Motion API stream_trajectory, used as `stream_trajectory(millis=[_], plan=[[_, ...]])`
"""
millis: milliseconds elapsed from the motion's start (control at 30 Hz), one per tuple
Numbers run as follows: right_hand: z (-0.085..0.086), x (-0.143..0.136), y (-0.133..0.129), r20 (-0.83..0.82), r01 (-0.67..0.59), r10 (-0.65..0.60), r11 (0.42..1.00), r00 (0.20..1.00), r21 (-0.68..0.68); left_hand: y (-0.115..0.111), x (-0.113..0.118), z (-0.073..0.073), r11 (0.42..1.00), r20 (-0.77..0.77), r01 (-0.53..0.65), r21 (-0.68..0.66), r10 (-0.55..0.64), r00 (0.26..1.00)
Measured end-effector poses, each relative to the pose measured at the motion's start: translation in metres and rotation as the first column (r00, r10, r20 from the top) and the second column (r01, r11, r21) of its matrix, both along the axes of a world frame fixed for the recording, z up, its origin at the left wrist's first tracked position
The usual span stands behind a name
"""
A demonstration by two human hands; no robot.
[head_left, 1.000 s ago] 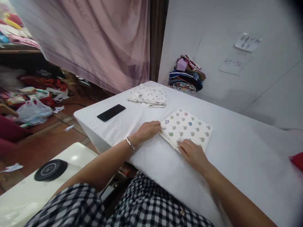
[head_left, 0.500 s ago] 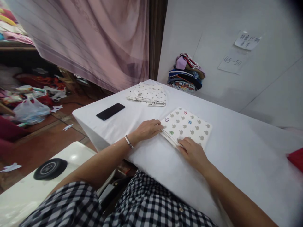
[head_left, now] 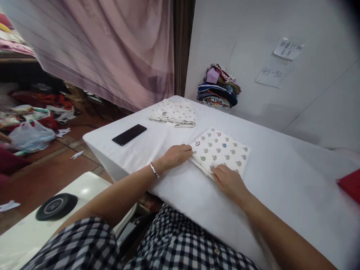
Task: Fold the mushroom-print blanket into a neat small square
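Observation:
A folded white cloth [head_left: 222, 148] lies flat on the table, printed with grey mushroom-like shapes and a few coloured ones. Its layered edge faces me. My left hand [head_left: 179, 154] is closed on the cloth's left corner, fingertips pinching the layers. At the near corner, my right hand [head_left: 227, 179] has its thumb below and its fingers over the top, also closed on the layers. Farther back on the table rests a second white cloth [head_left: 176, 112] with small dark prints, loosely folded. A black phone [head_left: 129, 134] lies left of it.
The white-covered table [head_left: 281, 180] runs along a pale wall. A pile of folded clothes [head_left: 218, 90] stands past its far edge. A pink curtain [head_left: 135, 48] hangs behind. At left is a cream surface with a black round object [head_left: 57, 206]; a red item [head_left: 350, 184] lies far right.
Both hands stay at the same corners of the cloth, which looks unchanged. The whole view has shifted slightly as my head moved.

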State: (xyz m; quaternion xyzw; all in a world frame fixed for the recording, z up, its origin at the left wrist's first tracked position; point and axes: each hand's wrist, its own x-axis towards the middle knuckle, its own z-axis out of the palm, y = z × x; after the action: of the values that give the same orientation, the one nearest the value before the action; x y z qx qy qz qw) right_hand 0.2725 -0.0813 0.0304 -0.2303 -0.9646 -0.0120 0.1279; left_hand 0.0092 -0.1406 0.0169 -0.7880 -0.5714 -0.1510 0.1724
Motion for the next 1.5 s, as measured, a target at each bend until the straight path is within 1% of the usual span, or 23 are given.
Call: stream_trajectory(millis=[100,267,400,533,700,800,867,933,1000,1067,1167,1300,1400,1500], plan=[[0.000,-0.002,-0.002,0.056,0.008,-0.007,1.000,0.998,-0.024,-0.004,-0.005,-0.002,0.999,0.028,0.043,-0.031,-0.043,0.999],[0.002,-0.001,-0.004,0.087,0.011,-0.007,0.999,0.996,-0.043,-0.009,-0.013,0.001,0.985,0.054,0.125,-0.115,-0.120,0.991],[0.001,-0.002,-0.005,0.076,0.033,-0.030,0.998,0.997,-0.045,-0.005,-0.013,0.002,0.989,0.048,0.098,-0.115,-0.093,0.994],[-0.002,-0.003,-0.003,0.036,0.024,-0.022,0.998,0.999,-0.059,0.002,-0.009,0.004,0.990,0.032,0.086,-0.114,-0.083,0.996],[-0.003,-0.001,0.001,-0.042,-0.002,0.001,1.000,0.999,-0.017,0.006,-0.004,0.014,0.993,-0.043,0.098,-0.072,-0.101,0.994],[0.001,0.000,0.004,-0.136,0.015,-0.008,0.999,0.991,0.050,0.012,0.001,0.022,0.999,-0.107,0.046,0.012,-0.045,0.993],[0.003,0.000,0.004,-0.152,0.039,-0.023,0.993,0.988,0.107,0.016,0.004,0.022,0.996,-0.135,0.011,0.085,0.000,0.991],[0.004,-0.003,0.002,-0.076,0.026,-0.016,0.991,0.997,0.134,0.018,0.006,0.017,0.993,-0.162,0.017,0.115,0.001,0.987],[0.002,-0.006,-0.002,0.045,-0.002,-0.004,0.992,0.999,0.126,0.016,0.005,0.008,0.994,-0.180,0.043,0.103,-0.024,0.983],[0.000,-0.009,-0.006,0.128,-0.006,-0.008,0.994,0.992,0.111,0.013,0.003,0.000,0.994,-0.178,0.058,0.088,-0.041,0.983],[-0.001,-0.011,-0.009,0.177,0.014,-0.027,0.997,0.984,0.078,0.009,-0.001,-0.007,0.993,-0.163,0.068,0.101,-0.051,0.985],[-0.001,-0.012,-0.009,0.170,0.046,-0.051,0.998,0.984,0.032,0.009,-0.005,-0.008,0.992,-0.126,0.080,0.097,-0.068,0.990],[-0.003,-0.012,-0.009,0.130,0.025,-0.030,0.999,0.991,0.037,0.006,-0.004,-0.001,0.995,-0.006,0.071,0.072,-0.071,0.997],[-0.006,-0.014,-0.010,0.096,0.008,-0.013,0.999,0.995,0.050,0.004,0.009,0.015,0.995,0.165,0.069,0.075,-0.081,0.983]])
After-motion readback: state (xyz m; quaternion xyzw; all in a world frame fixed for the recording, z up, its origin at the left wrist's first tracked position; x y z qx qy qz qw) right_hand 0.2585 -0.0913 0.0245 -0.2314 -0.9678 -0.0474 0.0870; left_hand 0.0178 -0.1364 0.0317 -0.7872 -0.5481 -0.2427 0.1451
